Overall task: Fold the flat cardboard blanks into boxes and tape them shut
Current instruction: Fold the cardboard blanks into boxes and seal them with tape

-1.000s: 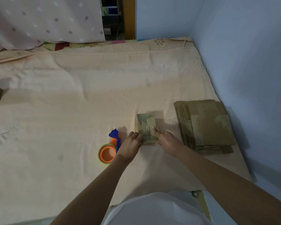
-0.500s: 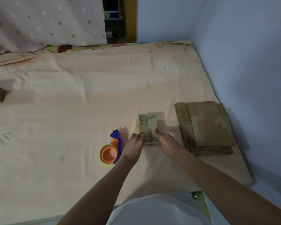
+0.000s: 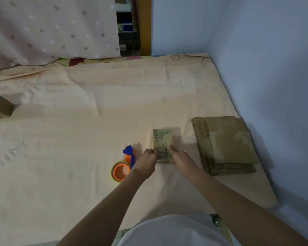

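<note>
While both hands steady the small box [image 3: 163,145] on the bed [image 3: 78,121], tape looks pressed along its seam. Left hand [image 3: 147,161] grips box side w/ curled fingers; right hand [image 3: 180,158] presses top, fingers straight. Next prob: set aside, take blank from stack [image 3: 224,144]; tape roll [image 3: 121,170] just left.

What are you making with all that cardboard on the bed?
A person is making little boxes. Both hands are on one small cardboard box sitting on the peach sheet: the left hand holds its left side, and the right hand presses a finger along shiny tape on top. An orange and blue tape dispenser lies just left of the hands. A stack of flat cardboard blanks waits on the right, near the blue wall.
</note>
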`<state>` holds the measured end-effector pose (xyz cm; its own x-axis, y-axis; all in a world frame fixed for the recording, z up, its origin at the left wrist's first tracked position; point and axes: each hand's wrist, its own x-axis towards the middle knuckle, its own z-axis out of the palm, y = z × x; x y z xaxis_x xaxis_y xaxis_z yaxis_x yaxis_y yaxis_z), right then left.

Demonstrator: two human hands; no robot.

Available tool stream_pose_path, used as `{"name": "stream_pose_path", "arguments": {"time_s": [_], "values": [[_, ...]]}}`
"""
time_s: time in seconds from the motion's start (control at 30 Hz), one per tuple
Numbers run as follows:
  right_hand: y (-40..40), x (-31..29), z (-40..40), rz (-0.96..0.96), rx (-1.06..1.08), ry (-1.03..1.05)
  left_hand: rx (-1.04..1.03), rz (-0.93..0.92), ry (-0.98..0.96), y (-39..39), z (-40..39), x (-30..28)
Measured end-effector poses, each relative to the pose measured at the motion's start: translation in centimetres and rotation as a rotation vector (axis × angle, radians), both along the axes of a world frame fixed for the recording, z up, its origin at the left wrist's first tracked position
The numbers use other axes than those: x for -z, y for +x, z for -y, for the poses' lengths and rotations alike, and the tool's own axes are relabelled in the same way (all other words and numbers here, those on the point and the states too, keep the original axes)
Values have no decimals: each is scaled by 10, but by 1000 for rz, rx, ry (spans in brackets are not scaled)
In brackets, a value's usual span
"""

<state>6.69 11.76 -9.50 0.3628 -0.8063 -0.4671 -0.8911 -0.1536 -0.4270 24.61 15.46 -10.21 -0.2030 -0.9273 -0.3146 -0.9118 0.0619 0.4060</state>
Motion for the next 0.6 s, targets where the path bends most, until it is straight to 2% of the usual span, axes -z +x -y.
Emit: {"name": "stream_pose_path", "arguments": {"time_s": [0.17,0.23,0.3,0.37,0.43,0.53,0.6], "values": [[-11,-15,10,64,125,103,-72,-32,30,-6,8,-6],[-15,-22,9,215,186,156,-189,-117,41,-5,14,-5],[-16,-21,2,442,383,222,-439,-289,79,-5,19,-10],[-15,-13,5,450,556,130,-706,-511,166,-7,27,-18],[-9,-4,13,422,700,193,-905,-732,308,-11,38,-29],[8,-15,29,530,849,426,-1037,-920,528,-18,49,-44],[19,-36,37,582,838,482,-1026,-966,577,-21,53,-51]]}}
